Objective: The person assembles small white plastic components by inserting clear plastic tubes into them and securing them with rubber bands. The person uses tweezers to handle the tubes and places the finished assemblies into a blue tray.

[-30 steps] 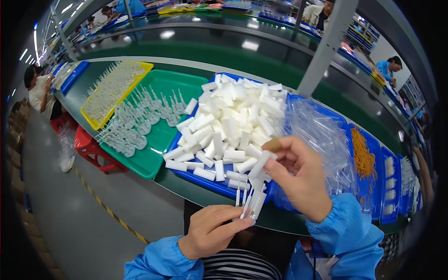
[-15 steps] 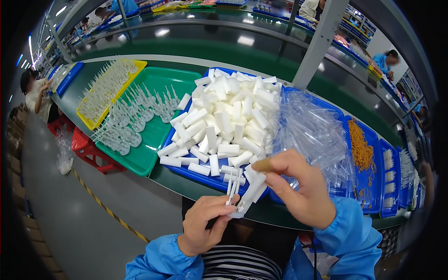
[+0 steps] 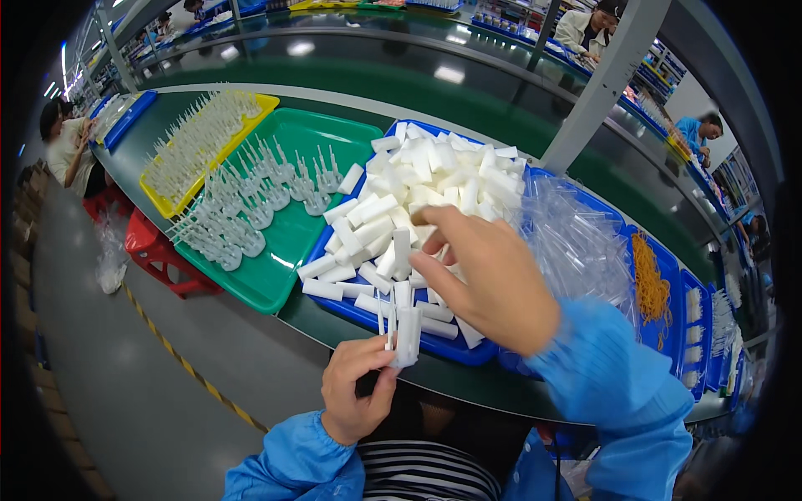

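Note:
Between the thumb and fingers of my left hand (image 3: 357, 386) is a small white plastic base with upright prongs (image 3: 403, 362). White foam cylinders (image 3: 408, 332) stand on part of it, while thin prongs on its left side are bare. My right hand (image 3: 494, 275) hovers over the near part of a heap of white foam cylinders (image 3: 422, 167), thumb and index finger apart. Nothing shows between those fingers, though the other fingertips are partly hidden. The heap fills a blue tray (image 3: 469, 354).
Left of the heap, a green tray (image 3: 284, 125) and a yellow tray (image 3: 152, 203) hold pronged white pieces. To the right lie clear plastic tubes (image 3: 576, 242) and orange rubber bands (image 3: 650, 280). A metal post (image 3: 597, 92) rises behind. Other people sit farther off.
My right hand has left the foam cylinder on the pronged base and moved up over the heap, its fingers parting. My left hand has shifted slightly left with the base, now more upright.

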`<state>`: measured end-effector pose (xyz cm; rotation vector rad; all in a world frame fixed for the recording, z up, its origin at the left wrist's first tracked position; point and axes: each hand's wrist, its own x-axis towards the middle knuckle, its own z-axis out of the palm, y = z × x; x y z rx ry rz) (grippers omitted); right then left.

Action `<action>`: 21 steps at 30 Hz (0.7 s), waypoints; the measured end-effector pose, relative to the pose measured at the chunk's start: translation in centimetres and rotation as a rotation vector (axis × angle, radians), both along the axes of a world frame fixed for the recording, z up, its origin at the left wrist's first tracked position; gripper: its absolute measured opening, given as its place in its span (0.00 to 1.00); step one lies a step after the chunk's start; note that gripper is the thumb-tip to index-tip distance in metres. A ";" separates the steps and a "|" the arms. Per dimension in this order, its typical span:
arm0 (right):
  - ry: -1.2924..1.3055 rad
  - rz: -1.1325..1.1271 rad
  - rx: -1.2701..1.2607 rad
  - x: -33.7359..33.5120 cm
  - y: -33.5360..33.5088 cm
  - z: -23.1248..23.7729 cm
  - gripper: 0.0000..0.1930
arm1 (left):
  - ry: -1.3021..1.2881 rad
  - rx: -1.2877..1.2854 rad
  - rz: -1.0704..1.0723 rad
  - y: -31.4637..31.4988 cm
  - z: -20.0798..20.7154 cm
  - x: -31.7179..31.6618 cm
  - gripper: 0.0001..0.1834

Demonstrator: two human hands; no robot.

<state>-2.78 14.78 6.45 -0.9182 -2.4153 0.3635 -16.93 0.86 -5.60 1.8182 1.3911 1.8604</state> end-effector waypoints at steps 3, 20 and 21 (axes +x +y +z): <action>-0.216 -0.039 0.046 -2.6 2.0 -1.6 0.16 | 0.040 -0.018 -0.015 0.4 -0.4 -0.5 0.19; 0.565 -0.020 -0.669 1.5 -2.8 0.4 0.10 | 0.363 0.061 -0.117 -0.3 2.8 -0.4 0.24; 0.497 0.002 -0.724 1.9 -3.4 0.5 0.11 | 0.362 0.063 -0.118 -0.4 2.9 -0.3 0.23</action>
